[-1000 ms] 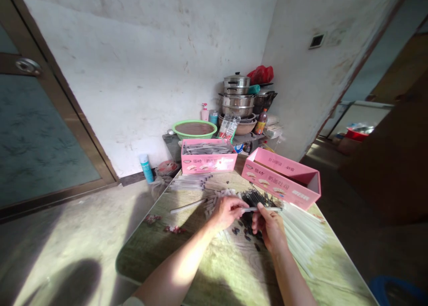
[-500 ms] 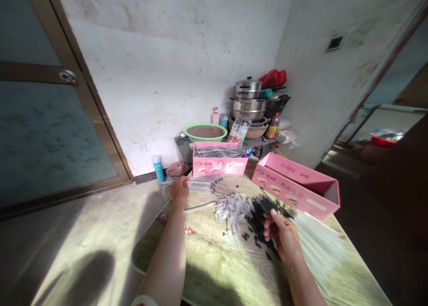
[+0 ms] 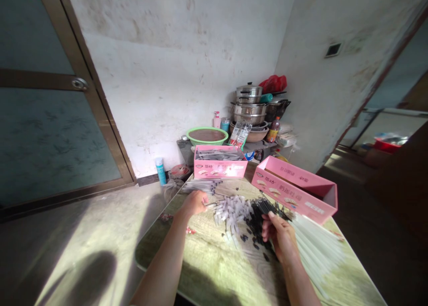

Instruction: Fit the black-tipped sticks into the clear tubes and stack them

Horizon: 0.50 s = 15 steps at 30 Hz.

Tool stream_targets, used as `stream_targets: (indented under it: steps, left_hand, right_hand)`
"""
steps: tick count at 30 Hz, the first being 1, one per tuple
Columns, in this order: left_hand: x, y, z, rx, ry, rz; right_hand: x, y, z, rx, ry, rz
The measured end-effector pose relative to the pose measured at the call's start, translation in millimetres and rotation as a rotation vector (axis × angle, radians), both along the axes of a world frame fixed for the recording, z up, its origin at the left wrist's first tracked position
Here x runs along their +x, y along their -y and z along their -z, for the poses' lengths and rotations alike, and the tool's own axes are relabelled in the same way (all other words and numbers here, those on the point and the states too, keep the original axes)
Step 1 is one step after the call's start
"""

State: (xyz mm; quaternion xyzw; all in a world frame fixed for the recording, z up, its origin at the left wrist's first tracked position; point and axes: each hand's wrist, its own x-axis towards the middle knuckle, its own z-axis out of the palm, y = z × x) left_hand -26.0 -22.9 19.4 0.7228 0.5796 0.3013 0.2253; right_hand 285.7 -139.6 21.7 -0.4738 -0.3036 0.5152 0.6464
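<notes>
The fingers of the left hand (image 3: 193, 202) bend toward each other at a thin, pale stick (image 3: 211, 204) lying near the table's left side; I cannot tell whether they grip it. The fingers of the right hand (image 3: 280, 234) curl over black bits (image 3: 256, 223) and slim black rods (image 3: 263, 204); whether they grasp any is hidden. The stick is narrow and straight, its far end pointing at a heap of short, whitish tubes (image 3: 230, 211). Beyond the right hand, long, translucent tubes (image 3: 316, 246) fan across the table (image 3: 207, 263). Past the left hand, pale pens (image 3: 200, 186) with dark ends lie in a row.

Farther out stand a pink box (image 3: 220, 171) filled with pens and a second pink box (image 3: 294, 192), set askew. Both carry dark Chinese characters, 动 among them, small food pictures and pale print too blurred to read.
</notes>
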Motion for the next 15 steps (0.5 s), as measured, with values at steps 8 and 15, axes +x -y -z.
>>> stream_targets:
  steps: [8,15]
  left_hand:
    - [-1.6,9.8,-6.6,0.251,-0.248,-0.085]
    - [26.4,28.1,-52.1,0.289,-0.462,0.031]
  right_hand:
    - [-1.1,0.1,-1.5,0.043,-0.016,0.003]
    - [-0.4,0.4,-1.7,0.055,-0.004,-0.004]
